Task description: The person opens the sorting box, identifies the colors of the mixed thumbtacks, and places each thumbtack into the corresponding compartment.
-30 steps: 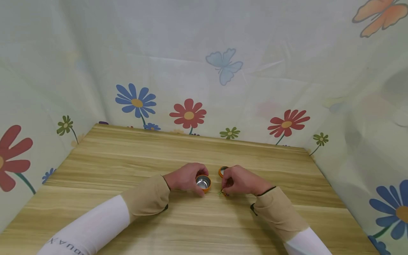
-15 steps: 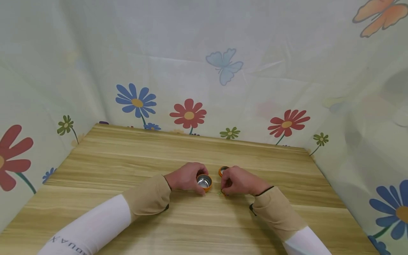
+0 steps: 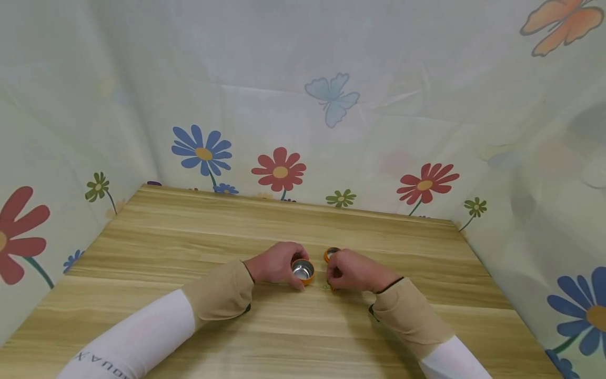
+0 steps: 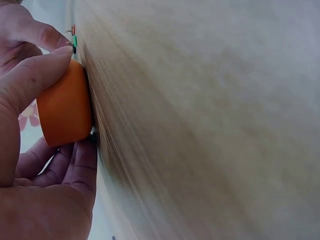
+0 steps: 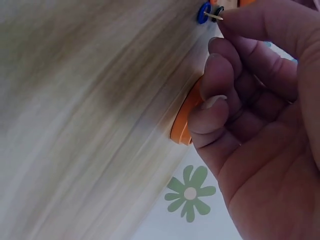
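Observation:
My left hand [image 3: 279, 264] holds a small round orange tin [image 4: 66, 107] upright on the table, thumb and fingers curled round its sides. Its shiny metal inside shows from the head view. Just right of it, my right hand [image 3: 357, 271] is low over a few small thumbtacks with coloured heads. Thumb and forefinger come together at the brass pin of a blue thumbtack [image 5: 202, 13]; the exact grip is partly hidden. A green thumbtack [image 4: 75, 41] and a red one [image 4: 73, 30] stand point-out by the fingers. The tin's orange lid [image 3: 331, 253] lies behind the right hand, partly covered.
Under both hands is a wood-grain table [image 3: 227, 326]. A pale cloth [image 3: 246, 68] printed with flowers and butterflies stands as a wall behind it and along both sides.
The tin has shifted very slightly to the right in my left hand. My right hand has edged a little toward the left over the thumbtacks. The lid has stayed in place.

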A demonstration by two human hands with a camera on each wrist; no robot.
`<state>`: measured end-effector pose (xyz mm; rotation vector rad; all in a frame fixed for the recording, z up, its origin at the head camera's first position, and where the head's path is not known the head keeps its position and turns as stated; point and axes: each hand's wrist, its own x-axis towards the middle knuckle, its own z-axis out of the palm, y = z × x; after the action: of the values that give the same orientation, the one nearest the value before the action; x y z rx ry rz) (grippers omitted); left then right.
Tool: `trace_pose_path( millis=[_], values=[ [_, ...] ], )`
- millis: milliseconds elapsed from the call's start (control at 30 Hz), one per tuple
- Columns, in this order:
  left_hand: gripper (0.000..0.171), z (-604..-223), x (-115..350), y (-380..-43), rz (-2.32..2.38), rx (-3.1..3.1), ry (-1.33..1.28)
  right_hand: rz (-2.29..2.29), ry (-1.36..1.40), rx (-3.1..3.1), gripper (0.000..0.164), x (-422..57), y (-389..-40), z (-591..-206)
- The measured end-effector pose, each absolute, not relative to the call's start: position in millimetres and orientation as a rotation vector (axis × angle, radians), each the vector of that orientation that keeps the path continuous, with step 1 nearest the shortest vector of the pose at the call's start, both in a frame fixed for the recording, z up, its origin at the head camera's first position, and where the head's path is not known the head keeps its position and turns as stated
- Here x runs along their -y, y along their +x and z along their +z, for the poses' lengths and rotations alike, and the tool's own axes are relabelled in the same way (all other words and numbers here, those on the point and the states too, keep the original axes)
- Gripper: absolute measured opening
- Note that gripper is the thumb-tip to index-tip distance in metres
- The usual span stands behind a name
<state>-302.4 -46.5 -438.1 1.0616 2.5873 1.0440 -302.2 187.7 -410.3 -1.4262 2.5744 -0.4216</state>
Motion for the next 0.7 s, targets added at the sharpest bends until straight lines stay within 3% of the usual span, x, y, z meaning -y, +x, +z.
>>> trace_pose_path(
  millis=[167,433,700],
  values=[
    [0.049,-435.4,46.5,-301.3,1.034,-2.588,1.068,-0.483,-1.376,-2.585,0.018,-189.5,-300.4,-409.8],
    [0.049,-434.8,46.8,-301.3,1.013,-2.599,1.066,-0.673,-1.263,-2.616,0.006,-194.1,-297.0,-409.9],
    [0.048,-435.2,46.8,-301.9,1.028,-2.589,1.086,-0.946,-1.189,-2.58,0.006,-192.2,-292.7,-410.8]
  ],
)
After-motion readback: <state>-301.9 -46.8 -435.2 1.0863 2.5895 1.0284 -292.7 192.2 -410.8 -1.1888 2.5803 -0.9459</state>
